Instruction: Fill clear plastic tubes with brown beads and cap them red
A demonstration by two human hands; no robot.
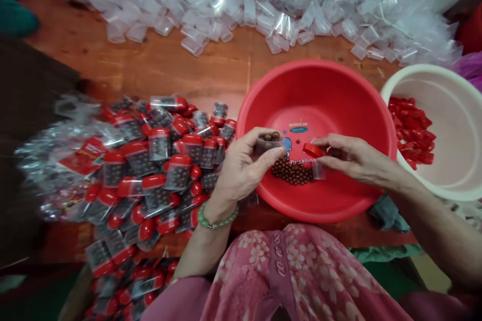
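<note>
My left hand [244, 163] wears a green bead bracelet and closes around a small clear plastic container [264, 146]. Brown balls show at the container's open mouth. My right hand [348, 156] pinches a red cap [312, 150] between thumb and fingers, a short way to the right of the container. Both hands are over a large red basin [350, 195]. On its floor lies a pile of brown balls [293, 173], with a clear empty container [319, 169] at the pile's right side, below my right hand.
Filled containers with red caps [158, 195] are heaped on the left. Clear empty containers [248, 10] spread along the back of the wooden table [150, 62]. At right stands a white basin [452, 170] holding red caps [412, 133]. Plastic bags [45, 155] lie far left.
</note>
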